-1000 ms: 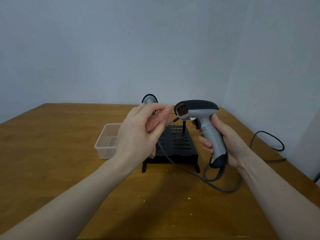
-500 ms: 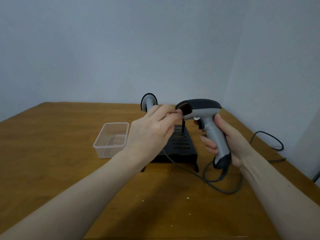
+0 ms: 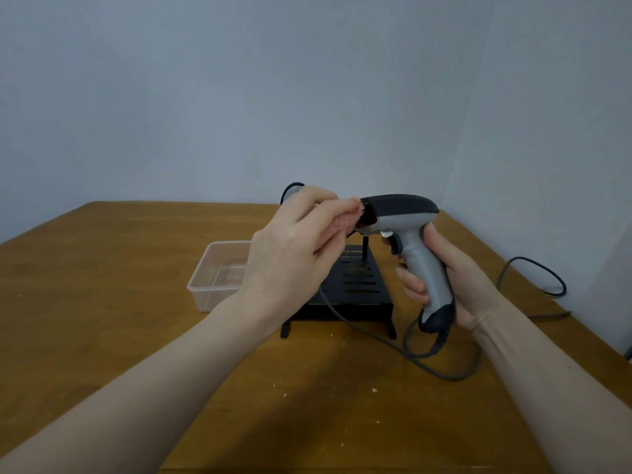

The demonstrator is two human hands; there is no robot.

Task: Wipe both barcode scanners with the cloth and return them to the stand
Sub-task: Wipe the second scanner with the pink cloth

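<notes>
Since a second ago my left hand has brought the pink cloth from just short of the scanner onto its front window, fingers pinched shut around it. My right hand is wrapped closed on the grip, holding it above the black stand, where the second scanner peeks out behind. I reckon pressing hard could twist the grip loose, or the trailing cable could snag the stand.

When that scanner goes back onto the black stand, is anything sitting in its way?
Mostly the left hand holding the pink cloth, which hovers over the stand between it and the scanner. A second scanner shows behind that hand, and a cable crosses the stand's front edge.
</notes>
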